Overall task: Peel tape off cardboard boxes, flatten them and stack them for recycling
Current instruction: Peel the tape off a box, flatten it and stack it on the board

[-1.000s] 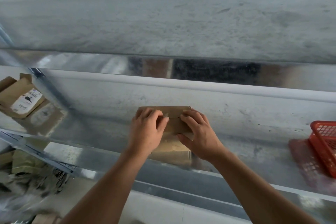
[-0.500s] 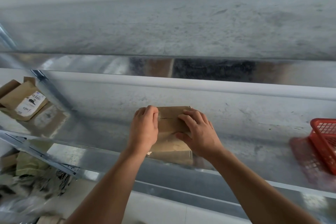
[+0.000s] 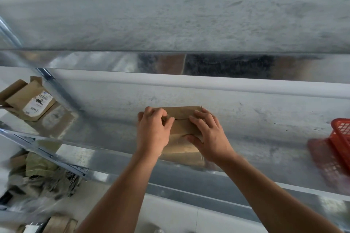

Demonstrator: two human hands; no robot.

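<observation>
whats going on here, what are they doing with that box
A person is working on a small cardboard box that sits on a metal shelf. The left hand has its fingers curled at the seam across the box top, seemingly picking at tape, while the right hand lies spread over the box, steadying it. The box is not yet flattened. Flattened cardboard lies to the left, a red basket to the right.

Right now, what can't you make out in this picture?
Head view only:
1. Whether the left hand pinches anything: its curled fingers cover the seam of the cardboard box.
2. That box's left end: hidden under the same hand.
3. The red basket: cut off by the right edge, blurred.
4. The label on the flattened box at left: print too small to read.
</observation>
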